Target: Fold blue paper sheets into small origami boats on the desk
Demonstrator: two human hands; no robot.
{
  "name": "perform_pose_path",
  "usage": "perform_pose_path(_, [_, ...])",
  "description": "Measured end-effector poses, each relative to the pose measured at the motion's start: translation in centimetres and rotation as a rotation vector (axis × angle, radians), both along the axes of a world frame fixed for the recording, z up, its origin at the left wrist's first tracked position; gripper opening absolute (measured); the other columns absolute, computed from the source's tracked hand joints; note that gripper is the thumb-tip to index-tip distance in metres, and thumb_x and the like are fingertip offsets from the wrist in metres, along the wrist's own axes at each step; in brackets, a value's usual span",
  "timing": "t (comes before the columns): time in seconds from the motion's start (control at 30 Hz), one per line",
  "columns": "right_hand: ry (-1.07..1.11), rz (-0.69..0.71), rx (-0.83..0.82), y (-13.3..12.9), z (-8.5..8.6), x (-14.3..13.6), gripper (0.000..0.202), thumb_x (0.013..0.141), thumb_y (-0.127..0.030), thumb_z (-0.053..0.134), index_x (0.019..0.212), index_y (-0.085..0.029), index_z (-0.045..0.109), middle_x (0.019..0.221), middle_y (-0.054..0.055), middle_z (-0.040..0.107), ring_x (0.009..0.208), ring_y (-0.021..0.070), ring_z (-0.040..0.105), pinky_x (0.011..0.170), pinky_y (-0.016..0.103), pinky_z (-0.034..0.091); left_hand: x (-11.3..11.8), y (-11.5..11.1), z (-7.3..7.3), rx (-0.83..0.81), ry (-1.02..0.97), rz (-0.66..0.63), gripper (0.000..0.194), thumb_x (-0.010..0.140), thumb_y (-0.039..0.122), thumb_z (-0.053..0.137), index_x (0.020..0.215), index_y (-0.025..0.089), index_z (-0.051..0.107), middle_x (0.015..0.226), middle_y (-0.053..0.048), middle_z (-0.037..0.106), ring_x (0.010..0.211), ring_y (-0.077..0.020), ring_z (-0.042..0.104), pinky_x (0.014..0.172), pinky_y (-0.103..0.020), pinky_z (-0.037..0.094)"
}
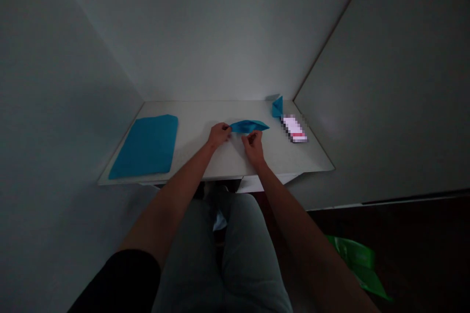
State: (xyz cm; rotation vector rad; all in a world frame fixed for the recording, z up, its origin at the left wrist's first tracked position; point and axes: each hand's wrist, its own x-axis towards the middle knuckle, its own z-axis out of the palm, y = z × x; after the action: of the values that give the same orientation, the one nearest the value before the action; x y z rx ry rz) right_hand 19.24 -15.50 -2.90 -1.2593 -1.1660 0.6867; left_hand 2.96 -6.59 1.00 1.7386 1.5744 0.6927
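Your folded blue paper piece (249,126) lies just above the middle of the frame on the white worktop (227,161), a narrow shape whose long axis runs nearly level across the picture, from its left tip to a pointed end on the right. Both of your hands are at it, from the near side.

Your left hand (219,135) sits at the left tip, fingers curled together and pinching that end; the pinch looks closed on the paper, though the dim light hides the exact fingertip contact. Your right hand (252,145) is just below the piece's middle, fingers bent and drawn in, with the fingertips touching or nearly touching the lower edge; I cannot tell whether it actually grips the paper or only presses against it.

So the piece lies straight ahead of both hands, slightly farther from you than either one, with most of its length stretching right of your left hand and the free pointed end beyond your right hand. The left hand is the one at an end; the right is the one nearer the middle.

Well apart at the left of the frame lies a flat stack of blue paper sheets (146,145). At the upper right, near the wall corner, stands a smaller folded blue shape (277,106), with a blurred phone-like object (294,129) just below it.
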Motion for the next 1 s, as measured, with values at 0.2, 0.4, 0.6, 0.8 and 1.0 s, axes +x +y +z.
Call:
perform_pose_path(0.2, [-0.041, -0.057, 0.042, 0.3, -0.5, 0.2, 0.050, 0.089, -0.043, 0.074, 0.118, -0.029, 0.036, 0.080, -0.008, 0.046, 0.070, 0.0162, 0.051, 0.069, 0.031, 0.046, -7.9, -5.8, -1.3, 0.182, -0.244, 0.083, 0.014, 0.093, 0.032, 0.067, 0.086, 0.021, 0.068, 0.069, 0.003, 0.066, 0.064, -0.0147, 0.062, 0.067, -0.027, 0.049])
perform_pose_path(0.4, [-0.157, 0.018, 0.004, -0.1, 0.4, 0.5, 0.037, 0.097, -0.049, 0.063, 0.124, -0.026, 0.052, 0.082, -0.003, 0.058, 0.072, 0.0184, 0.058, 0.071, 0.032, 0.047, -10.0, -9.2, -1.6, 0.220, -0.252, -0.036, 0.007, 0.082, 0.024, 0.069, 0.078, 0.021, 0.064, 0.074, 0.003, 0.063, 0.071, -0.0149, 0.058, 0.070, -0.028, 0.044])
perform_pose_path(0.6, [-0.308, 0.084, -0.045, -0.1, 0.9, 0.6, 0.028, 0.093, -0.039, 0.058, 0.114, -0.023, 0.068, 0.090, 0.003, 0.070, 0.074, 0.0200, 0.061, 0.076, 0.035, 0.051, -9.6, -9.1, -1.7, 0.161, -0.354, -0.172, 0.020, 0.082, 0.031, 0.075, 0.076, 0.021, 0.059, 0.076, 0.003, 0.060, 0.073, -0.0148, 0.055, 0.073, -0.029, 0.045])
perform_pose_path(0.8, [-0.353, 0.136, -0.056, 0.1, 0.5, 0.7, 0.039, 0.083, -0.033, 0.060, 0.120, -0.023, 0.066, 0.081, -0.001, 0.064, 0.073, 0.0201, 0.059, 0.073, 0.033, 0.048, -7.6, -6.9, -1.0, 0.207, -0.457, -0.045, 0.020, 0.084, 0.027, 0.078, 0.101, 0.022, 0.068, 0.116, -0.006, 0.071, 0.112, -0.0209, 0.066, 0.093, -0.032, 0.056])
perform_pose_path(1.0, [-0.317, 0.166, -0.047, 0.0, 0.5, 0.6, 0.042, 0.087, -0.037, 0.061, 0.127, -0.025, 0.063, 0.097, 0.002, 0.072, 0.071, 0.0184, 0.060, 0.070, 0.033, 0.050, -4.2, -5.5, 0.6, 0.198, -0.136, -0.360, 0.030, 0.089, 0.016, 0.070, 0.114, 0.025, 0.083, 0.125, -0.007, 0.080, 0.124, -0.0263, 0.072, 0.116, -0.041, 0.053])
